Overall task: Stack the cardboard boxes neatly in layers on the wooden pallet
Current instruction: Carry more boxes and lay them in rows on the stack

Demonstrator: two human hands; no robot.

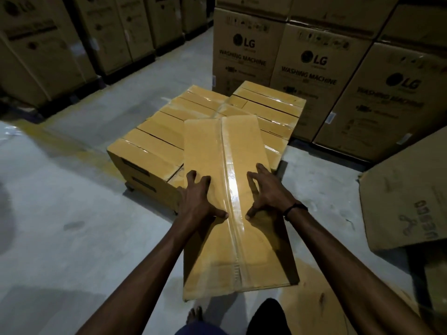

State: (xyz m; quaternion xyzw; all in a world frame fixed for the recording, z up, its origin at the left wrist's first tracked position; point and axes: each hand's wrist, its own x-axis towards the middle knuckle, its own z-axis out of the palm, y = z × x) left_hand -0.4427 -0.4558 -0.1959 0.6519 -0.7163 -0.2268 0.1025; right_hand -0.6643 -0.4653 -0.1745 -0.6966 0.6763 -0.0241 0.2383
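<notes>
A long yellow-brown cardboard box (217, 146) with a clear tape seam lies lengthwise in front of me. Its far end overlaps the stack of like boxes (154, 143), and its near end juts out over the floor. My left hand (200, 199) presses on its top left of the seam with spread fingers. My right hand (268, 192) does the same right of the seam, a dark band at its wrist. The stack shows two layers on its near-left side. The pallet beneath is almost hidden; only a dark foot (130, 189) shows.
Tall LG washing machine cartons (312, 66) wall in the stack's back and right. More cartons (46, 52) line the far left. A tilted carton (408, 189) leans at the right. Grey concrete floor (67, 197) lies to the left. My bare foot (195, 315) is below the box.
</notes>
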